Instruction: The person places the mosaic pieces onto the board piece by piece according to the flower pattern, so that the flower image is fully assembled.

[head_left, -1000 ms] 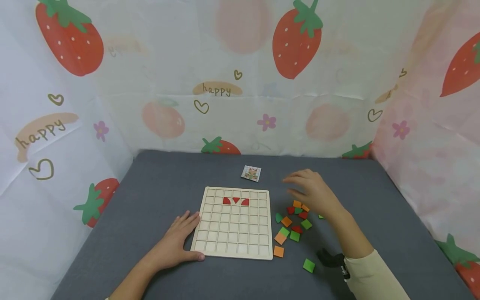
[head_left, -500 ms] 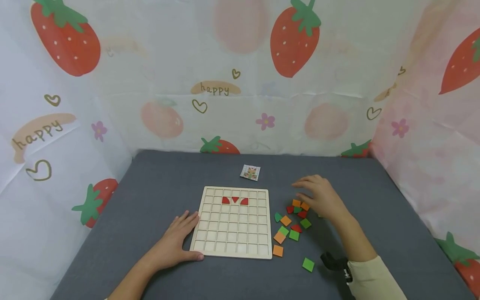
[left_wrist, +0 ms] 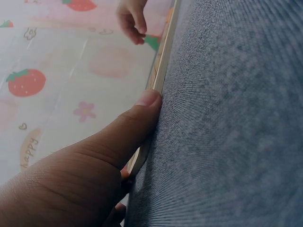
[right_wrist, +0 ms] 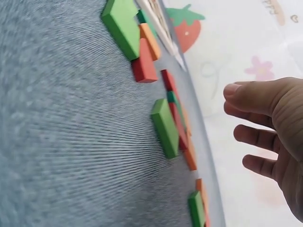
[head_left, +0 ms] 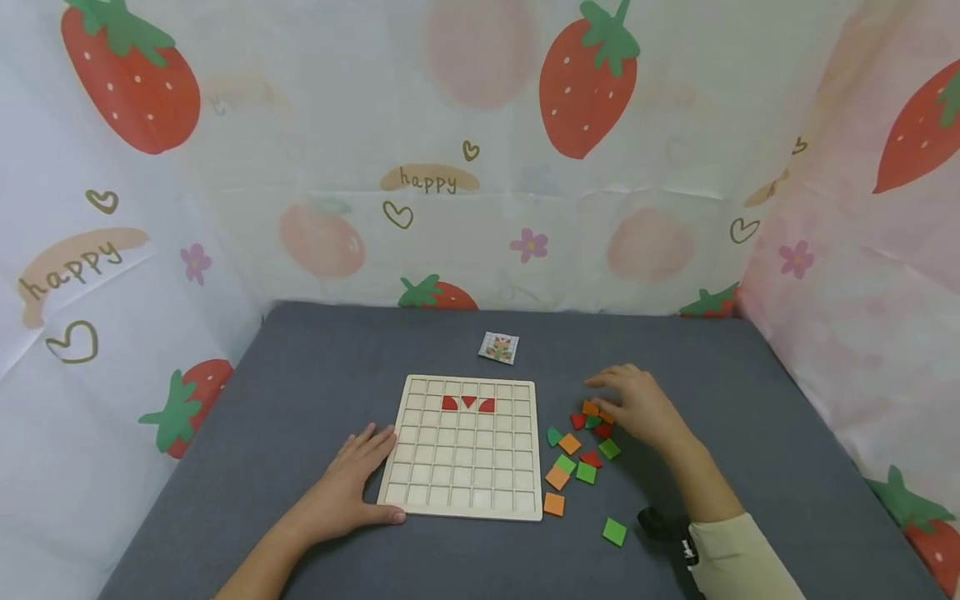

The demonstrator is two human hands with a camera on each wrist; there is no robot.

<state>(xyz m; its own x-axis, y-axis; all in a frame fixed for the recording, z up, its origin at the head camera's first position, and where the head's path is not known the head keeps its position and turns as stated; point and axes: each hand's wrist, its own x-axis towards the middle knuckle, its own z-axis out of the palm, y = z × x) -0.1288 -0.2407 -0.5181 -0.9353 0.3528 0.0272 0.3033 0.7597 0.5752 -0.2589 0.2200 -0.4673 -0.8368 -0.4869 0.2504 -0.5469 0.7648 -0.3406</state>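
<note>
Head view: right hand (head_left: 637,406) hovers right of wooden grid board (head_left: 465,457), grip slack, seemingly empty; orange tile (head_left: 591,407) just below its fingertips, also right of board, squarish, no clear long axis. Left hand (head_left: 358,467) farther off, fingers unclenched at board's left edge. Second orange tile (head_left: 607,417) partly hidden by right hand; contact unclear
</note>
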